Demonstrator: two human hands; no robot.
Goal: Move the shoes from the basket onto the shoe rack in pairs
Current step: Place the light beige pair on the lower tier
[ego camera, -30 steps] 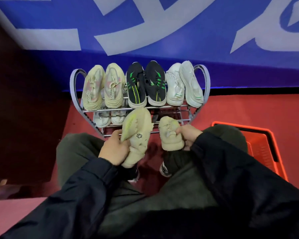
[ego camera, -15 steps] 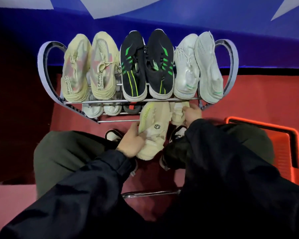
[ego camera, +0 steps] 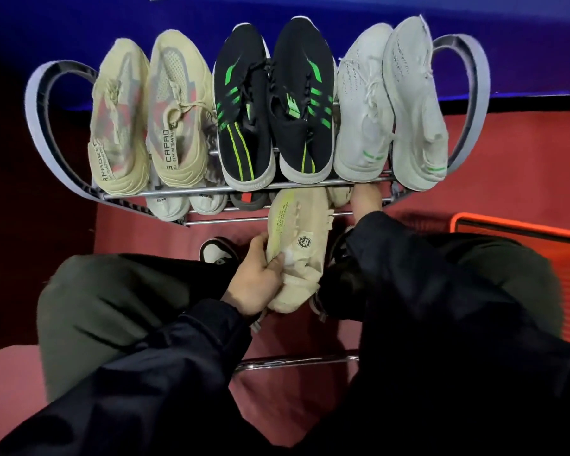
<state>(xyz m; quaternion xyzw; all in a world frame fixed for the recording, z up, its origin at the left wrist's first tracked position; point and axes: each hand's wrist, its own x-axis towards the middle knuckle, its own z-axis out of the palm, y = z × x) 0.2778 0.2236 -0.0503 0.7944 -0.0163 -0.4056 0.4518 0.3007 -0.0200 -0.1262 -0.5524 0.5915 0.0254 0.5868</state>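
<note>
My left hand [ego camera: 255,278] grips a cream knit shoe [ego camera: 297,245] by its heel end, its toe pointing under the top bar of the shoe rack [ego camera: 326,183]. My right hand [ego camera: 366,199] reaches onto the lower shelf and holds the matching cream shoe [ego camera: 338,195], mostly hidden beneath the top shelf. The top shelf carries three pairs: beige shoes [ego camera: 152,116], black shoes with green stripes [ego camera: 270,103] and white shoes [ego camera: 392,103]. The orange basket [ego camera: 520,227] stands at the right.
On the lower shelf sit a white pair [ego camera: 185,205] at the left and a dark shoe with a red mark [ego camera: 249,202] beside it. My knees and dark sleeves fill the foreground. A chrome bar [ego camera: 297,360] lies on the red floor between my legs.
Both hands have moved forward toward the rack's lower shelf. The right-hand shoe has gone under the top shelf; the left-hand shoe's toe has reached the rack. The view has closed in.
</note>
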